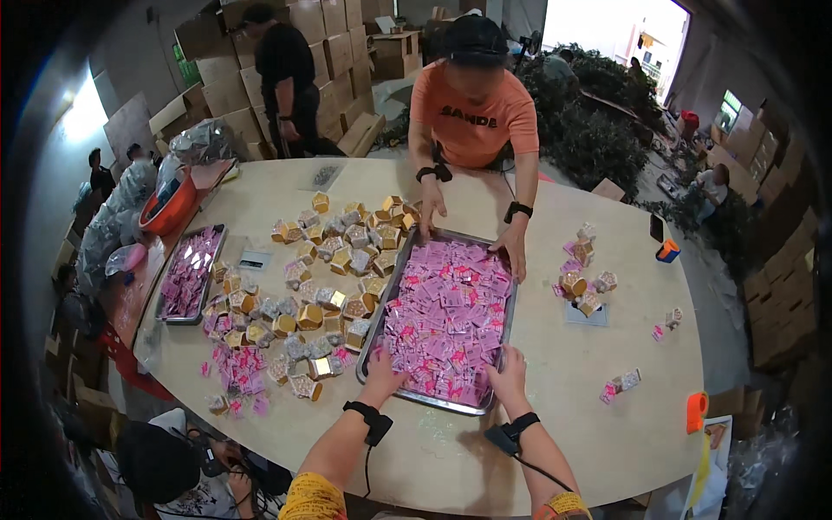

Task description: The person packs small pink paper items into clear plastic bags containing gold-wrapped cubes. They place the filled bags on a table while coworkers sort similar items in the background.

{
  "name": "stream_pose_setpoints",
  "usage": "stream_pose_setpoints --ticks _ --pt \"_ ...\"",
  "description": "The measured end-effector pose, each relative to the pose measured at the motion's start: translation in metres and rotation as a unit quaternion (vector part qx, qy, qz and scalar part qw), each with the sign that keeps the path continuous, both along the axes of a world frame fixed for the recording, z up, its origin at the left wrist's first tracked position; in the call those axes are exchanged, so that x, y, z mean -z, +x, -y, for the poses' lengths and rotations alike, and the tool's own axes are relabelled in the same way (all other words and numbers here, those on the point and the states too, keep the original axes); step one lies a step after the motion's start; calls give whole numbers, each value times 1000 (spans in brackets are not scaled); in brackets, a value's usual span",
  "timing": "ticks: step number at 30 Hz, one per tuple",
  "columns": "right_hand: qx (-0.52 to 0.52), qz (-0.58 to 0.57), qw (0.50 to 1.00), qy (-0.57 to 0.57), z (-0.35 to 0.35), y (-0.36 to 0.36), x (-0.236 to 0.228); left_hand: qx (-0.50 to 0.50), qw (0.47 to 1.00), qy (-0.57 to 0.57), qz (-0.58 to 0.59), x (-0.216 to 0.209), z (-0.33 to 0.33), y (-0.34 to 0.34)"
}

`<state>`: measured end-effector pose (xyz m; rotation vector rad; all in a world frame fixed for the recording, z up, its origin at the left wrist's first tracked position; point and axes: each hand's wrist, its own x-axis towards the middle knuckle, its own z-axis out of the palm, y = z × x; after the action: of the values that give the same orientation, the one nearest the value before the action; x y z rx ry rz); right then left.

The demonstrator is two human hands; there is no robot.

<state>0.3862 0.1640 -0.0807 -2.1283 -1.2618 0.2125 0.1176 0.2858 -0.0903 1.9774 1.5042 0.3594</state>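
A metal tray (440,403) heaped with small pink printed packets (446,321) lies in the middle of the table. My left hand (381,376) holds its near left corner, fingers bent over the rim. At the near right corner my right hand (509,378) grips the edge, its thumb toward the packets. Across the table, a person in an orange shirt (477,108) has both hands on the tray's far end. Left of the tray spread many small gold-and-white faceted boxes (334,247), some touching its side.
A second tray of pink packets (189,276) sits at the table's left, near an orange basin (169,204). Loose packets (238,368) lie near left. Small groups of boxes (588,299) and an orange tape roll (696,412) are on the right. Another person (165,459) sits near left.
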Motion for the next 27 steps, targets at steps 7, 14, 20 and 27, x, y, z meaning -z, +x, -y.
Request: stream_pose_setpoints --ticks 7,14,20,27 --pt "-11 -165 985 -46 -31 -22 -14 -73 995 4 62 10 -22 6" --pt "11 -160 982 -97 -51 -36 -4 -49 989 -85 107 2 -42 16" --pt "104 -273 944 -154 -66 -32 -4 -137 966 -86 202 -6 -43 21" --pt "78 -414 905 52 -83 -55 32 -165 778 -384 470 43 -39 55"
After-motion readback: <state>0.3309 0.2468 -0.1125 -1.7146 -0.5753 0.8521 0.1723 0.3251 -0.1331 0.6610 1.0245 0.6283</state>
